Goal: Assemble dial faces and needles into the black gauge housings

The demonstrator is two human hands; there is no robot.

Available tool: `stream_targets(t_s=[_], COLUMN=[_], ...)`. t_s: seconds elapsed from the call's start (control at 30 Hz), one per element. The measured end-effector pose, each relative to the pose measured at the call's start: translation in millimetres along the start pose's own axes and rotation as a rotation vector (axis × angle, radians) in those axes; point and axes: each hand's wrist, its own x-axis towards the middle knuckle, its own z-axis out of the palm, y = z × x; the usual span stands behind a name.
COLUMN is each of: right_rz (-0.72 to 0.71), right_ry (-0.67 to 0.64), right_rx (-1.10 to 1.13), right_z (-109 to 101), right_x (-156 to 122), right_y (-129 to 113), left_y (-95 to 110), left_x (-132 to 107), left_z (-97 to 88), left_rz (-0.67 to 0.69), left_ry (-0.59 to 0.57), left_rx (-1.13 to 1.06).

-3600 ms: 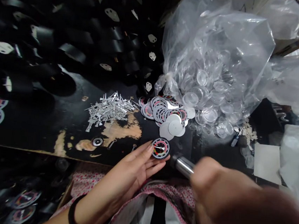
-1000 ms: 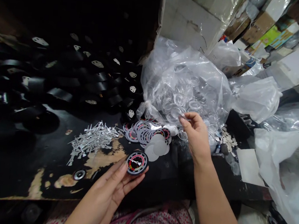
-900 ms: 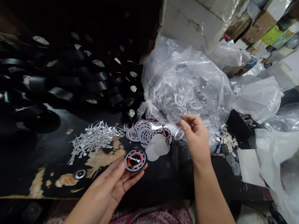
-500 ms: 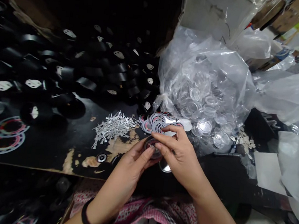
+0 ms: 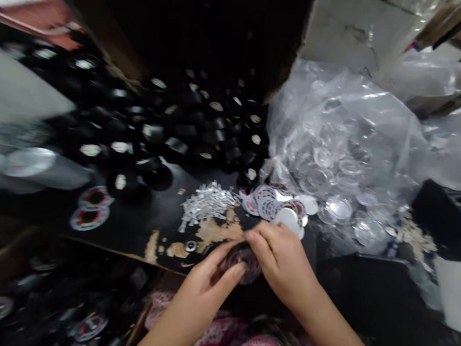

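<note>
Both hands meet over a round gauge dial [image 5: 242,260] at the front edge of the black worktop [image 5: 128,223]. My left hand [image 5: 207,285] cups the dial from below with its fingers curled round the rim. My right hand [image 5: 283,262] presses a clear round cover onto the dial with thumb and fingers closed over it. The dial's face is mostly hidden and the picture is blurred by motion.
A pile of printed dials [image 5: 278,207] and a heap of small metal pointers [image 5: 205,203] lie just beyond the hands. A clear bag of plastic covers [image 5: 338,156] stands at the right. Black housings [image 5: 177,130] crowd the back left. A box of finished gauges [image 5: 58,309] sits lower left.
My right hand took a clear cover from the bag, brought it down onto the dial in my left hand, and both hands now close on it. The view swung left.
</note>
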Motion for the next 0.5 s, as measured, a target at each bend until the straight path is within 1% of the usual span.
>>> stream_targets(t_s=[0.03,0.07,0.13,0.17,0.2,0.23,0.27,0.3,0.33,0.37,0.4,0.43,0.5], right_rz=[0.009,0.044,0.118,0.135,0.131,0.109,0.078,0.046,0.022,0.007,-0.003,-0.008,0.001], right_ry=[-0.073,-0.101,-0.071,-0.068,-0.083,-0.115,-0.149,-0.173,-0.179,-0.168,-0.140,-0.104,-0.050], right_rx=[0.038,0.063,0.040,0.022,0.005,-0.007,-0.020,-0.038,-0.068,-0.113,-0.168,-0.232,-0.371], right_z=[-3,-7,-11,-11,-10,-8,-5,-3,-1,1,1,1,-1], right_x=[-5,-9,-18,-20,-22,-22,-21,-20,-20,-20,-21,-23,-30], right_y=[1,4,10,13,14,14,13,11,11,11,12,15,21], left_y=[-12,-25,-48,-55,-58,-57,-51,-41,-28,-14,1,15,38], left_x=[-12,-25,-52,-63,-69,-69,-64,-54,-39,-22,-2,17,50], left_z=[-21.7,-45.7,-92.9,-112.3,-127.0,-136.5,-141.2,-142.2,-141.2,-139.9,-139.4,-140.3,-145.0], left_rz=[-0.053,-0.107,-0.145,-0.139,-0.088,0.008,0.108,0.210,0.295,0.351,0.378,0.359,0.324], left_ry=[0.030,0.060,0.332,0.446,0.524,0.592,0.626,0.641,0.657,0.655,0.667,0.686,0.668], left_rx=[0.058,0.119,0.272,0.400,0.559,0.697,0.806,0.877,0.911,0.917,0.924,0.987,1.013])
